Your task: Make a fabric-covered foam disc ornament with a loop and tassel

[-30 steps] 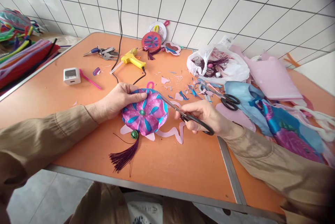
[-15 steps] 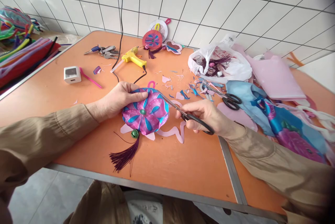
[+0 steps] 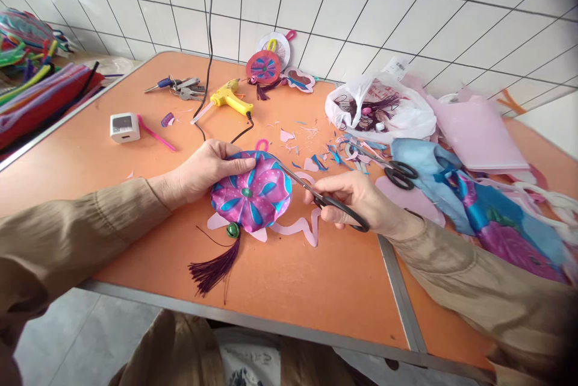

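Note:
My left hand (image 3: 208, 172) pinches the upper left edge of a round pink and blue fabric ornament (image 3: 264, 196), thumb on top. The ornament has a green bead at its centre and a pink loop (image 3: 262, 145) at the top. Below it hang a green bell (image 3: 232, 230) and a dark purple tassel (image 3: 215, 267). My right hand (image 3: 350, 199) grips black-handled scissors (image 3: 336, 205), whose blades lie along the ornament's upper right edge. Pink cut-out scraps (image 3: 309, 230) lie under and beside the ornament.
Behind my hands lie a yellow glue gun (image 3: 229, 99), keys (image 3: 185, 88), a white charger (image 3: 124, 127) and finished-looking ornaments (image 3: 264, 67). To the right are a plastic bag (image 3: 406, 121), a second pair of scissors (image 3: 401, 174), blue cloth (image 3: 410, 154) and small scraps (image 3: 311, 164).
Almost nothing differs. Both hands, the ornament and the scissors keep their places, and the view has shifted very slightly.

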Demonstrator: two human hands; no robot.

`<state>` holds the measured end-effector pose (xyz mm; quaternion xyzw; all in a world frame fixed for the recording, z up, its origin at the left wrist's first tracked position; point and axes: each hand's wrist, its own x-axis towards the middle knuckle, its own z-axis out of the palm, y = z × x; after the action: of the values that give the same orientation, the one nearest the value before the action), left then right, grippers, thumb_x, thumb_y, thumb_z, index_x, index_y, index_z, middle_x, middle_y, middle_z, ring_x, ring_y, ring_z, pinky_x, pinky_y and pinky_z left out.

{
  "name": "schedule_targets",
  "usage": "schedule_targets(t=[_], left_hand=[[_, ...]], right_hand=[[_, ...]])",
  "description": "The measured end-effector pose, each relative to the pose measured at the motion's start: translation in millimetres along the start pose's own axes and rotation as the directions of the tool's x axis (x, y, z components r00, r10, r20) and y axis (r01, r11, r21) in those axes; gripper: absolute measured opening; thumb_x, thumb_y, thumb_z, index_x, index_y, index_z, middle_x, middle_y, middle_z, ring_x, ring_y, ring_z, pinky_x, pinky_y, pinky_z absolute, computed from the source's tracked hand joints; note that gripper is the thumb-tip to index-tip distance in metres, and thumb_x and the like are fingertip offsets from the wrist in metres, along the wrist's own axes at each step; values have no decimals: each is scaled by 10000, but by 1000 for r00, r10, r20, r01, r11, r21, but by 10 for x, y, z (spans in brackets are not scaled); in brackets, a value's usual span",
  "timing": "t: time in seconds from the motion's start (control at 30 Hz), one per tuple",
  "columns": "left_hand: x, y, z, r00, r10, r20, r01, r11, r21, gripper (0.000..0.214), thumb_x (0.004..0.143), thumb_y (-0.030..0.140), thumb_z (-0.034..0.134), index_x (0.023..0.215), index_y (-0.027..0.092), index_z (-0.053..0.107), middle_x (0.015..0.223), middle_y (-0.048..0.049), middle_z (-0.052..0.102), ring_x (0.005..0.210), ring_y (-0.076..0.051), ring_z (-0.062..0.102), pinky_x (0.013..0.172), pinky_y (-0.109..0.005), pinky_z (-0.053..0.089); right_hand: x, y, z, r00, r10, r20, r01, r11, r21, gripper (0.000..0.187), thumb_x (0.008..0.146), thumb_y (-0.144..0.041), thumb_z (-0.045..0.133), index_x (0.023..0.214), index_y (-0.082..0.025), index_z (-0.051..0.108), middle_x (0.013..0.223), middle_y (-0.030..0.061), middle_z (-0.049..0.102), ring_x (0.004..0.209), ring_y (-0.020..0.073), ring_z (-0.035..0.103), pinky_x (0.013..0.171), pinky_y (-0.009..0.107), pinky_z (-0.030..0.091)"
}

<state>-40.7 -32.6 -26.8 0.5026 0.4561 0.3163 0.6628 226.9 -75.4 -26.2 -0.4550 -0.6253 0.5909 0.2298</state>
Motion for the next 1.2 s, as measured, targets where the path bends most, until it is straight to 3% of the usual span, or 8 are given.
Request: schedule_targets(t=[0.57, 1.2], left_hand=[[4, 12, -9, 1000, -16, -16, 16, 1000, 25, 460, 479, 424, 967, 583, 89, 669, 495, -24, 638, 406, -79, 520, 390, -174, 413], [38, 33, -66, 994, -62, 88, 62, 998, 3, 463, 446, 441, 990, 594, 92, 724, 530, -44, 684, 427, -97, 572, 407, -179, 457]], right_hand=[[-3, 21, -18, 999, 33, -21, -34, 999, -18, 642, 586, -672, 869, 871, -123, 697, 641, -41, 495, 514, 47, 450, 433, 168, 437], [17, 103, -80, 999, -13, 34, 13, 1000, -3, 585, 629, -624, 871, 886, -128, 699, 623, -48, 494, 500, 47, 432, 408, 167, 420]])
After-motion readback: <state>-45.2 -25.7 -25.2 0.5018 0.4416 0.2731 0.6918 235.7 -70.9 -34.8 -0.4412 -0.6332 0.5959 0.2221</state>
